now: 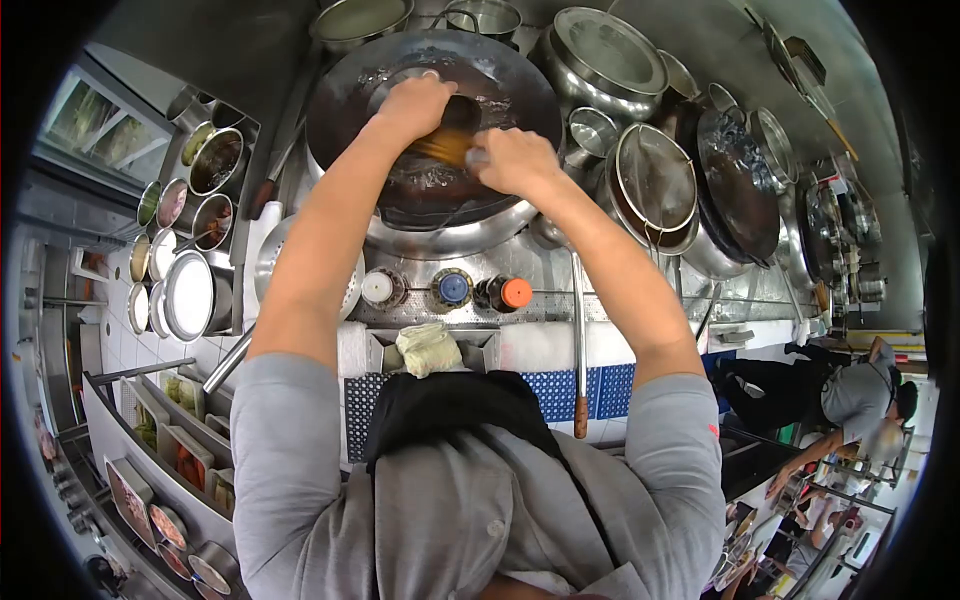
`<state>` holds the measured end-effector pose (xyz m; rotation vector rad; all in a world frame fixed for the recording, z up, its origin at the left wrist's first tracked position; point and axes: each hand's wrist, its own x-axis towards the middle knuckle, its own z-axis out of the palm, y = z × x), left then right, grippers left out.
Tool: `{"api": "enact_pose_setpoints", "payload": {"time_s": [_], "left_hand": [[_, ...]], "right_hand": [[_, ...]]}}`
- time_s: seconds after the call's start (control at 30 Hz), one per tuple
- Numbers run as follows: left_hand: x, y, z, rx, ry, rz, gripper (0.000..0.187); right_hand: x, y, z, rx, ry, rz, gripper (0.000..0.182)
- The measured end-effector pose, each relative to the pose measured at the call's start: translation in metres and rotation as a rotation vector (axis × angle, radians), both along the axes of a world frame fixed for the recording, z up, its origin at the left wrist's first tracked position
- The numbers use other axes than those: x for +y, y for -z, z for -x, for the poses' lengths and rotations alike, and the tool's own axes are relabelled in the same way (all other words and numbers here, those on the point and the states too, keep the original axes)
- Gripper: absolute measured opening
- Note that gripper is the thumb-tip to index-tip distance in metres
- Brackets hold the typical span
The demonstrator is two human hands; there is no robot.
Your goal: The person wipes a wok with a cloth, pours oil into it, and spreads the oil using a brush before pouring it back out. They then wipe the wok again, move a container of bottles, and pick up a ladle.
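Observation:
A large dark wok (345, 95) with liquid glistening in it sits on the stove. Over it, my left hand (418, 104) is closed, its fingers beside a round greyish shape and a dark round one. My right hand (517, 162) is also closed, its fingertips at a pale grey end of a yellow-brown thing (447, 147) that is smeared by motion. That blurred thing spans the gap between my hands. What my left fingers grip I cannot tell.
Bottles with white (379, 287), blue (453, 288) and orange caps (516, 293) and a crumpled cloth (428, 348) line the near edge. A strainer (656, 178), a lidded pot (608, 55) and another wok (738, 185) stand right. Ingredient pots (190, 297) stand left. A co-worker (850, 395) bends at far right.

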<state>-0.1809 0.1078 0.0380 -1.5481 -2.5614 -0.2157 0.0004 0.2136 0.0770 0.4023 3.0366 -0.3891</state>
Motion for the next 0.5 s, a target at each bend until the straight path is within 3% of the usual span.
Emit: {"api": "enact_pose_setpoints", "payload": {"time_s": [0.03, 0.13, 0.17, 0.27, 0.3, 0.4, 0.43, 0.5], "left_hand": [[-0.006, 0.006, 0.002, -0.037, -0.008, -0.054, 0.063], [-0.024, 0.031, -0.003, -0.208, -0.046, -0.362, 0.073], [-0.024, 0.046, 0.0, -0.171, -0.039, -0.449, 0.08], [-0.032, 0.047, -0.013, -0.278, -0.145, -0.469, 0.08], [-0.034, 0.046, -0.017, -0.237, -0.144, -0.497, 0.078], [-0.033, 0.026, -0.003, -0.036, -0.017, -0.324, 0.075], [-0.026, 0.015, 0.003, 0.033, -0.014, -0.151, 0.072], [-0.02, 0.003, 0.0, 0.103, 0.038, -0.078, 0.072]], "right_hand": [[0.005, -0.002, -0.001, 0.009, -0.04, -0.148, 0.023], [0.0, 0.005, 0.004, 0.005, -0.026, -0.233, 0.019], [0.0, 0.007, 0.003, -0.026, -0.03, -0.141, 0.025], [-0.023, -0.015, 0.003, -0.111, 0.339, 0.56, 0.035], [-0.025, -0.011, 0.007, -0.1, 0.372, 0.623, 0.041], [-0.007, 0.008, 0.005, -0.017, 0.008, 0.203, 0.038], [-0.004, 0.001, 0.001, -0.039, -0.047, 0.046, 0.035], [0.0, -0.009, -0.002, -0.07, -0.045, -0.045, 0.033]]}}
